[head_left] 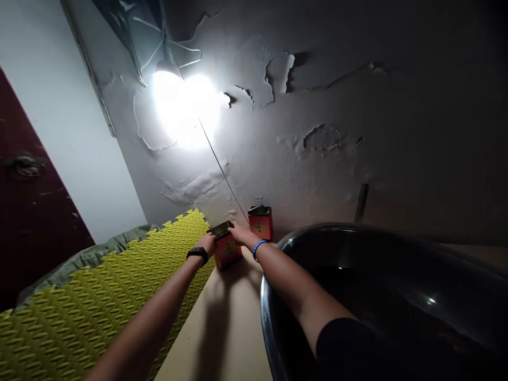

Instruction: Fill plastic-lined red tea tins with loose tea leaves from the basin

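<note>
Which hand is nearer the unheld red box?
Right. The right hand is just left of the unheld red box; the left hand is farther left, gripping the held box.

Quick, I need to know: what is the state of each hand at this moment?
Left hand: holding the nearer red tin, at its upper left side.
Right hand: holding the same tin, at its upper right side.

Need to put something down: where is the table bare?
The near strip of pale table, between the yellow mat and the black basin, is bare apart from shadow. The far end is crowded: left hand and right hand hold the front red box near the rear red box.
</note>
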Demonstrator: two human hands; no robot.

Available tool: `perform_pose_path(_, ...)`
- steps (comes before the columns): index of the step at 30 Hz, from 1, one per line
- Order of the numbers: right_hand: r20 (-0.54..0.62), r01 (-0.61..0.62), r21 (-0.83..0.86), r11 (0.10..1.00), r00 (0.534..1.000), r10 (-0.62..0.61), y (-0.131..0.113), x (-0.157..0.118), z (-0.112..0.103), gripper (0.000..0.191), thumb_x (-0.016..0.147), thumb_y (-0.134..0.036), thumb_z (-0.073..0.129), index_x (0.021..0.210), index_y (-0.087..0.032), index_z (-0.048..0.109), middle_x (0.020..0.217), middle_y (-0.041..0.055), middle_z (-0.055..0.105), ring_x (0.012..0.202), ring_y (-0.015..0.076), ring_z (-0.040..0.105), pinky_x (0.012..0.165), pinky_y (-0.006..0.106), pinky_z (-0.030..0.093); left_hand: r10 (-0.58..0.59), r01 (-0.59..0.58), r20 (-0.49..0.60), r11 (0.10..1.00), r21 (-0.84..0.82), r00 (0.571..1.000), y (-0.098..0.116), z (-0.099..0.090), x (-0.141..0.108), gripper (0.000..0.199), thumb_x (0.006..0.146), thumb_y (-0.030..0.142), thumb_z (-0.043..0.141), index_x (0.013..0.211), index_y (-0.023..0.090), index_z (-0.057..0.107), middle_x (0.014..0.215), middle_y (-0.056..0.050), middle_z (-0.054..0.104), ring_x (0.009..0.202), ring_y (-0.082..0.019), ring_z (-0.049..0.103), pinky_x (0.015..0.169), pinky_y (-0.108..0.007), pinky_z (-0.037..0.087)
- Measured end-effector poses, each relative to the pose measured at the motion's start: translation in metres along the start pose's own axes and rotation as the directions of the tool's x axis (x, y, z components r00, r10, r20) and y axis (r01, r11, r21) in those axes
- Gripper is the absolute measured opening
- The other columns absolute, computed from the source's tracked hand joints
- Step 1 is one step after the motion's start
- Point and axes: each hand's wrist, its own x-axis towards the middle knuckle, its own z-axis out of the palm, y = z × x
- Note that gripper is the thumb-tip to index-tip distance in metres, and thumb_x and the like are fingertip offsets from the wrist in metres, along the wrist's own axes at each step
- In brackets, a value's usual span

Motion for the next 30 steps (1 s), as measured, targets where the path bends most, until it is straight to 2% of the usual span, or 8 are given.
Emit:
perform_pose_path(3, -0.083, 0.006, -0.076, 0.997, 0.996, -0.012, -0.012, -0.002, -0.006, 0.03, 0.086, -0.031, 0.049, 0.111, -0.016, 0.052, 0.112, 0.0076, 0.053, 0.093, 0.0187, 0.055, 0.078, 0.038, 0.047, 0.044, -0.042, -0.029, 0.998, 0.04, 0.999, -0.008, 0.001, -0.003, 0.019, 0.07, 0.019, 0.049, 0.079, 0.017, 0.066, 0.091, -0.008, 0.064, 0.086, -0.022, 0.058, 0.075, -0.03, 0.043)
perform_pose_path(6, -0.182, 0.0, -0.149, 0.989, 0.983, -0.027, 0.003, -0.016, -0.043, 0.031, 0.085, -0.032, 0.05, 0.11, -0.014, 0.052, 0.11, 0.0074, 0.054, 0.094, 0.0197, 0.055, 0.079, 0.04, 0.046, 0.137, -0.132, -0.112, 0.99, 0.055, 0.984, 0.016, -0.026, 0.011, 0.026, 0.075, 0.02, 0.043, 0.087, 0.018, 0.066, 0.105, -0.009, 0.06, 0.093, -0.023, 0.055, 0.078, -0.032, 0.042)
perform_pose_path(10, -0.328, -0.048, -0.227, 0.973, 0.944, -0.03, 0.051, -0.07, -0.116, 0.02, 0.086, -0.016, 0.043, 0.1, -0.011, 0.056, 0.105, 0.0105, 0.058, 0.107, 0.0231, 0.043, 0.09, 0.039, 0.032, 0.443, -0.398, -0.469, 0.896, 0.198, 0.764, 0.092, -0.078, 0.024, 0.024, 0.076, 0.025, 0.045, 0.087, 0.019, 0.065, 0.1, -0.008, 0.06, 0.095, -0.024, 0.052, 0.081, -0.035, 0.041)
perform_pose_path(14, -0.43, -0.057, -0.34, 0.939, 0.897, -0.102, 0.1, -0.179, -0.164, 0.022, 0.085, -0.028, 0.044, 0.092, -0.012, 0.056, 0.094, 0.0119, 0.061, 0.095, 0.0224, 0.048, 0.082, 0.034, 0.034, 0.634, -0.667, -0.547, 0.724, 0.173, 0.547, 0.199, -0.098, 0.01, 0.019, 0.076, 0.027, 0.048, 0.083, 0.017, 0.063, 0.087, -0.006, 0.061, 0.088, -0.02, 0.054, 0.082, -0.033, 0.041)
perform_pose_path(17, -0.393, -0.166, -0.356, 0.92, 0.92, 0.014, 0.125, -0.269, -0.16, 0.024, 0.084, -0.03, 0.045, 0.097, -0.014, 0.056, 0.094, 0.0094, 0.062, 0.085, 0.0203, 0.054, 0.074, 0.03, 0.036, 0.772, -0.816, -0.418, 0.567, 0.113, 0.479, 0.271, -0.074, -0.001, 0.02, 0.077, 0.029, 0.048, 0.082, 0.019, 0.064, 0.089, -0.005, 0.061, 0.087, -0.019, 0.055, 0.074, -0.029, 0.042)
perform_pose_path(21, -0.187, -0.311, -0.348, 0.884, 0.948, 0.259, 0.141, -0.35, -0.12, 0.02, 0.083, -0.029, 0.046, 0.089, -0.015, 0.059, 0.088, 0.0071, 0.064, 0.08, 0.0196, 0.058, 0.067, 0.028, 0.038, 0.924, -0.923, -0.011, 0.383, 0.02, 0.383, 0.333, -0.015, -0.006, 0.023, 0.076, 0.04, 0.051, 0.078, 0.023, 0.066, 0.086, -0.001, 0.064, 0.074, -0.016, 0.057, 0.059, -0.025, 0.038)
perform_pose_path(25, -0.036, -0.346, -0.292, 0.892, 0.935, 0.352, 0.147, -0.374, -0.086, 0.018, 0.079, -0.024, 0.05, 0.091, -0.017, 0.061, 0.092, 0.006, 0.065, 0.085, 0.02, 0.059, 0.069, 0.027, 0.04, 0.936, -0.942, 0.171, 0.325, -0.078, 0.309, 0.349, 0.033, -0.011, 0.024, 0.074, 0.044, 0.053, 0.076, 0.025, 0.068, 0.08, -0.001, 0.065, 0.072, -0.016, 0.058, 0.057, -0.025, 0.035)
perform_pose_path(30, 0.088, -0.283, -0.151, 0.947, 0.95, 0.298, 0.151, -0.377, -0.078, 0.026, 0.075, -0.04, 0.057, 0.089, -0.02, 0.067, 0.111, 0.0052, 0.061, 0.097, 0.0218, 0.056, 0.083, 0.031, 0.04, 0.954, -0.909, 0.229, 0.261, -0.326, 0.192, 0.336, 0.049, -0.013, 0.031, 0.079, 0.046, 0.047, 0.078, 0.023, 0.068, 0.088, 0.0, 0.065, 0.074, -0.012, 0.058, 0.067, -0.023, 0.039)
